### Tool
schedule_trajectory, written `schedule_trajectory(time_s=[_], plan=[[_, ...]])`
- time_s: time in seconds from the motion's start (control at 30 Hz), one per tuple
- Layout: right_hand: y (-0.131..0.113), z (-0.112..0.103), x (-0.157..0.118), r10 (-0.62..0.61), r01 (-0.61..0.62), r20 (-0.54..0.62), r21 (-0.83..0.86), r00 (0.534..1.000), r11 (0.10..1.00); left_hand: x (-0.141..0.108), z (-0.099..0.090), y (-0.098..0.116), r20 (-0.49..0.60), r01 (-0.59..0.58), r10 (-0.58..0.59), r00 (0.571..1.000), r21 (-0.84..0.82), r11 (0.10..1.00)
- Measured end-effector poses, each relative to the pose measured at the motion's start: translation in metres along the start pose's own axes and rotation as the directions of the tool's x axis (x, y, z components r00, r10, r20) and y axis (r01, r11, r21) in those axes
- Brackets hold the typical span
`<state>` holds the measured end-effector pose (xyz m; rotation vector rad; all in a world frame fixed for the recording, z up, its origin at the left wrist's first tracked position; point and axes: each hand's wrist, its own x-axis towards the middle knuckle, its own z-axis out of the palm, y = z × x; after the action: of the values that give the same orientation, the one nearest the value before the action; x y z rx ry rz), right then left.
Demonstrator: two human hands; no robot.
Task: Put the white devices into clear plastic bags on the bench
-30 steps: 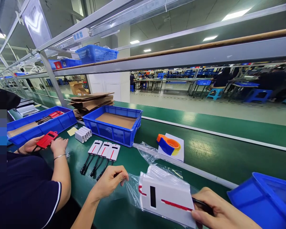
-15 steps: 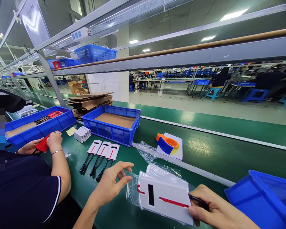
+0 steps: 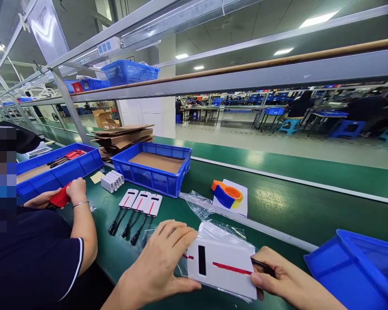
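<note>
A white flat device (image 3: 224, 267) with a black window and a red stripe lies over a stack of clear plastic bags (image 3: 221, 232). My right hand (image 3: 278, 275) pinches its right end, where a black cable comes out. At its left end, my left hand (image 3: 164, 262) is spread, thumb below and fingers above, around the edge and a clear film. Whether the left fingers press on it cannot be made out. Three similar white devices (image 3: 141, 202) with black cables lie to the left on the green bench.
Blue tray (image 3: 148, 181) with cardboard behind; small white blocks (image 3: 112, 181) beside it. Orange tape roll (image 3: 228, 193) on a white pad. Blue bin (image 3: 352, 262) at right. At left, a person's hands (image 3: 76, 191) hold a red item near another tray (image 3: 61, 172).
My left hand has moved right, onto the device's left end. The device and my right hand have shifted slightly left. The person at left has leaned slightly right.
</note>
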<state>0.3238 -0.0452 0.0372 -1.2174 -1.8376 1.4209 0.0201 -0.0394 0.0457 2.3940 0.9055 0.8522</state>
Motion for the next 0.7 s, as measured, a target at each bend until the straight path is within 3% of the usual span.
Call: schedule_trajectory(time_s=[0.2,0.3,0.37,0.4,0.43,0.47,0.5,0.53,0.6,0.63,0.7], plan=[[0.005,0.021,0.018,-0.082,0.083,0.073,-0.015,0.994,0.996,0.026,0.023,0.023,-0.047,-0.015,0.006,0.999,-0.202,0.979],[0.007,0.031,0.025,-0.175,0.171,-0.017,-0.142,0.984,0.975,0.028,0.043,0.025,-0.137,-0.02,-0.034,0.99,-0.375,0.927],[0.01,0.034,0.027,-0.246,0.186,-0.137,-0.348,0.96,0.919,0.023,0.058,0.019,-0.336,-0.02,-0.158,0.929,-0.471,0.882],[0.013,0.035,0.027,-0.286,0.165,-0.198,-0.47,0.938,0.867,0.02,0.065,0.015,-0.447,-0.008,-0.273,0.852,-0.532,0.847],[0.017,0.036,0.028,-0.339,0.139,-0.243,-0.59,0.909,0.796,0.018,0.07,0.011,-0.517,0.004,-0.412,0.75,-0.62,0.785],[0.021,0.039,0.029,-0.407,0.118,-0.26,-0.701,0.875,0.703,0.017,0.075,0.007,-0.51,0.009,-0.558,0.655,-0.733,0.681],[0.026,0.042,0.029,-0.478,0.104,-0.253,-0.792,0.841,0.602,0.019,0.077,0.003,-0.423,0.004,-0.68,0.599,-0.847,0.531],[0.03,0.046,0.03,-0.543,0.102,-0.225,-0.856,0.809,0.508,0.023,0.078,0.001,-0.289,-0.008,-0.754,0.59,-0.936,0.352],[0.035,0.056,0.031,-0.617,0.127,-0.149,-0.916,0.773,0.381,0.035,0.073,-0.001,-0.055,-0.055,-0.776,0.628,-0.998,0.027],[0.036,0.06,0.031,-0.615,0.149,-0.13,-0.912,0.778,0.382,0.042,0.069,-0.001,0.0,-0.089,-0.772,0.636,-0.993,-0.073],[0.032,0.066,0.029,-0.54,0.183,-0.132,-0.852,0.831,0.49,0.054,0.057,0.0,0.006,-0.176,-0.793,0.61,-0.974,-0.142]])
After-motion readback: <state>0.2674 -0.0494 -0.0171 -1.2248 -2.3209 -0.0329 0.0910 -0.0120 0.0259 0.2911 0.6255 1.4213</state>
